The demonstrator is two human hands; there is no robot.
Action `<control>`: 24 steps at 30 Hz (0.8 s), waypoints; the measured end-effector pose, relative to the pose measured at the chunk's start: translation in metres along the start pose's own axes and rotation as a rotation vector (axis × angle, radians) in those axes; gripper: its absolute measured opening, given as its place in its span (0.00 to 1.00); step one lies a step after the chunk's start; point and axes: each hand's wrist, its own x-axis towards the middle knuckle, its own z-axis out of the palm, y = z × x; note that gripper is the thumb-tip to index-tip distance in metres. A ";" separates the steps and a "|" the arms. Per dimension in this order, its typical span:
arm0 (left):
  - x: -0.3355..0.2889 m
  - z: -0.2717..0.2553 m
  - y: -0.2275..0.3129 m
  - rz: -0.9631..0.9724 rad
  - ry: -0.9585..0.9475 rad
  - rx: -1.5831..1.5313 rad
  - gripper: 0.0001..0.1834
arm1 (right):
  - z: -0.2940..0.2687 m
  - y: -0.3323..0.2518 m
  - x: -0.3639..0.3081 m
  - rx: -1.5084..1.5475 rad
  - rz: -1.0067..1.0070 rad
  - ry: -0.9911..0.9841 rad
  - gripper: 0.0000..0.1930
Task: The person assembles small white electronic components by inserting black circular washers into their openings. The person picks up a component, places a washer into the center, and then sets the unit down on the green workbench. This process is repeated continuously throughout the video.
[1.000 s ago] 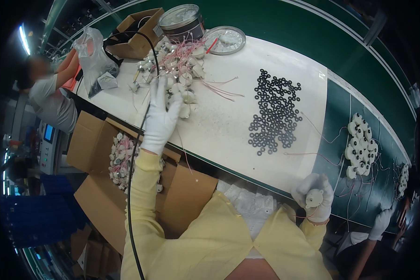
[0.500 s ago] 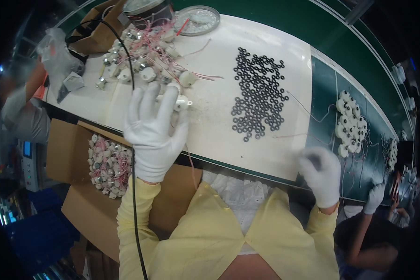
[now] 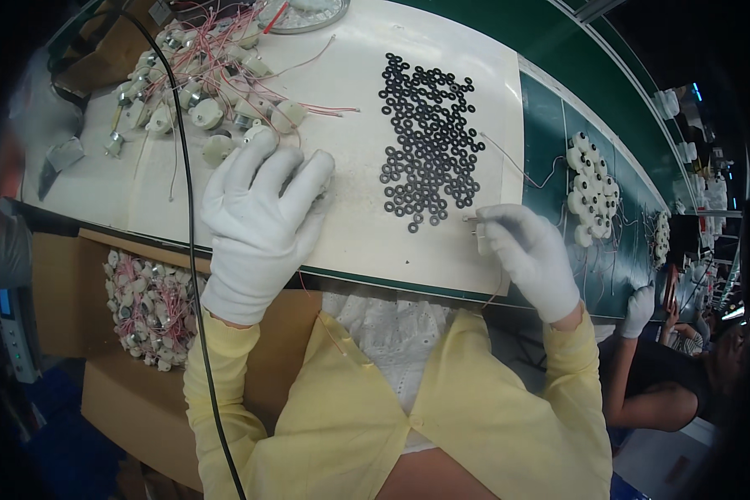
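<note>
My left hand, in a white glove, is palm down on the table by the heap of small white-and-silver motors. Its fingers are bent, and whatever lies under them is hidden. One white motor shows at its fingertips. A pink wire hangs over the table edge below this hand. My right hand, also gloved, pinches a small white motor with a metal tab, just above the table right of the black rings. A thin wire trails down from it.
An open cardboard box at lower left holds many wired motors. A black cable hangs across my left side. On the green surface at right stands a cluster of white motors with black rings. Another person's gloved hand is beyond.
My right hand has moved inward over the table and now holds a small motor. My left hand's fingers have curled, and the motor that showed beside them is out of sight. The view has shifted.
</note>
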 end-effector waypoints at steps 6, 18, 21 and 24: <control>0.002 0.009 -0.004 0.128 0.012 -0.098 0.30 | 0.004 0.001 0.011 0.220 0.117 -0.023 0.15; -0.002 0.011 -0.007 0.024 -0.029 -0.321 0.39 | 0.007 -0.001 0.019 -0.227 -0.297 -0.061 0.15; -0.002 0.011 -0.007 0.015 -0.029 -0.321 0.39 | 0.005 -0.008 0.029 -0.549 -0.532 -0.051 0.17; -0.004 0.012 -0.009 0.017 -0.032 -0.320 0.39 | 0.008 -0.022 0.033 -0.801 -0.665 -0.013 0.16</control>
